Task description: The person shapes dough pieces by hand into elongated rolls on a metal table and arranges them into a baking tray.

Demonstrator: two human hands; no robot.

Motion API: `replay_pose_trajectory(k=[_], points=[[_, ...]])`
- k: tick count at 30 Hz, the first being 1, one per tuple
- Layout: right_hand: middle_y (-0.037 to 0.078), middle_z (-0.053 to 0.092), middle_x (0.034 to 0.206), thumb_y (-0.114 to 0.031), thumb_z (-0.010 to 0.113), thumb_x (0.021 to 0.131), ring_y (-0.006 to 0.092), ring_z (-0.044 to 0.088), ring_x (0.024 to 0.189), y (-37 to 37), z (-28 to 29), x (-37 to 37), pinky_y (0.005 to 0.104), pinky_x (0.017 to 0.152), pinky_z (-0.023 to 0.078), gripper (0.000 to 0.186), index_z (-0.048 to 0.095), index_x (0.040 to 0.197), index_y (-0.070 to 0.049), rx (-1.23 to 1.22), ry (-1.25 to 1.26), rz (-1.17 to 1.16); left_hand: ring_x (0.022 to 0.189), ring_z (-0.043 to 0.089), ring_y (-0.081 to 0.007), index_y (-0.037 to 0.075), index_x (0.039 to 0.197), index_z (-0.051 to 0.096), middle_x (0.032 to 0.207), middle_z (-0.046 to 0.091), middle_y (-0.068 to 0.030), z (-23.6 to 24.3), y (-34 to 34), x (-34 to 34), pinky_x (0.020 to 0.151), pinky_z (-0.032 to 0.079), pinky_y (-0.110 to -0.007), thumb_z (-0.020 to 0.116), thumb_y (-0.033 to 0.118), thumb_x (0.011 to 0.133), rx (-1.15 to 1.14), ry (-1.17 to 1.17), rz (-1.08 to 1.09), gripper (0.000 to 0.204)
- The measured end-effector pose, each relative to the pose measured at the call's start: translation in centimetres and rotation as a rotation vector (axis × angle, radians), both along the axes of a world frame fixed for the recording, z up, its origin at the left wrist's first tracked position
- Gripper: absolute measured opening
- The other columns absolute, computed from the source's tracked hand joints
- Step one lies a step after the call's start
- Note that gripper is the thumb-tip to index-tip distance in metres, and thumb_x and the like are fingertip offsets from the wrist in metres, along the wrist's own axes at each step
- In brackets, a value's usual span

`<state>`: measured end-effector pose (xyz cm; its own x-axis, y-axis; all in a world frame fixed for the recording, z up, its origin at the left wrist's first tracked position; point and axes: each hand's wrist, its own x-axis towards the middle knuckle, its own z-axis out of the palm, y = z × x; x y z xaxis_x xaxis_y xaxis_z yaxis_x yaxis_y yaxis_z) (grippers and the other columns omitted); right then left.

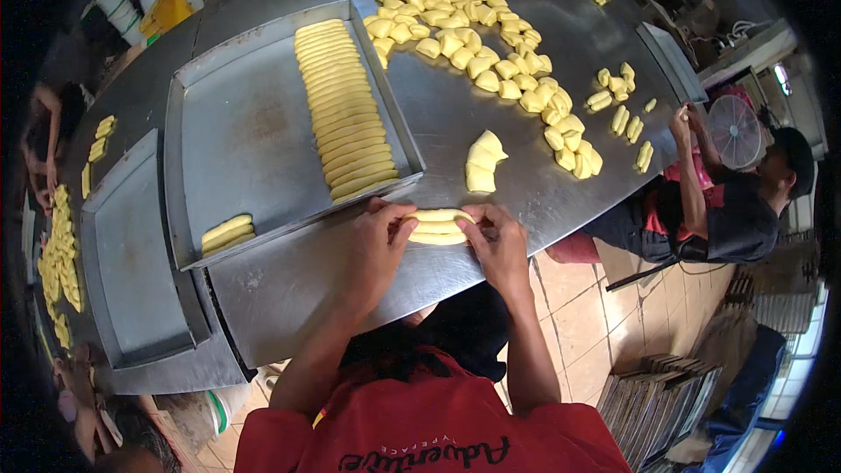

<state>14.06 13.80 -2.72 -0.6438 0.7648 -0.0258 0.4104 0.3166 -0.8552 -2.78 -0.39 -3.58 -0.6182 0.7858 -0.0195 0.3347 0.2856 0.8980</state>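
Observation:
Between my hands, at the near edge of the steel table, lie several yellow dough sticks (438, 228) side by side. My left hand (384, 232) pinches their left ends, and my right hand (495, 236) grips the right ends. Just beyond is a small cluster of dough pieces (482, 162). To the left stands a large metal tray (236, 123). A long row of dough sticks (346, 114) fills its right side, and a few more sticks (228, 234) sit in its near left corner.
A big spread of cut dough pieces (473, 44) runs across the steel table (561, 201). Another tray (136, 254) lies at the far left. On the right a seated person (727, 193) handles something small near more dough pieces (618, 96). Stacked trays (657, 407) stand on the floor.

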Motion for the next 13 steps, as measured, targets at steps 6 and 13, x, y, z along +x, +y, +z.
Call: replay_pose_trajectory(k=[6, 13], points=[[0.01, 0.079, 0.095, -0.005, 0.084, 0.094, 0.011, 0.07, 0.083, -1.5, 0.9, -0.3, 0.0307, 0.077, 0.058, 0.017, 0.079, 0.109, 0.002, -0.088, 0.126, -0.032, 0.1, 0.077, -0.0209, -0.003, 0.116, 0.075, 0.118, 0.077, -0.0126, -3.8, -0.5, 0.0, 0.091, 0.061, -0.034, 0.074, 0.002, 0.1, 0.177, -0.22, 0.022, 0.017], [0.013, 0.083, 0.107, 0.0, 0.082, 0.092, 0.0253, 0.081, 0.098, -3.3, 12.9, -1.2, 0.0316, 0.083, 0.063, 0.025, 0.083, 0.116, -0.008, 0.06, 0.182, 0.447, 0.134, 0.06, -0.0151, 0.01, 0.164, 0.046, 0.15, 0.063, -0.0094, -0.1, -5.7, 0.1, 0.112, 0.052, -0.034, 0.066, 0.008, 0.107, 0.506, -1.021, -0.139, 0.06]])
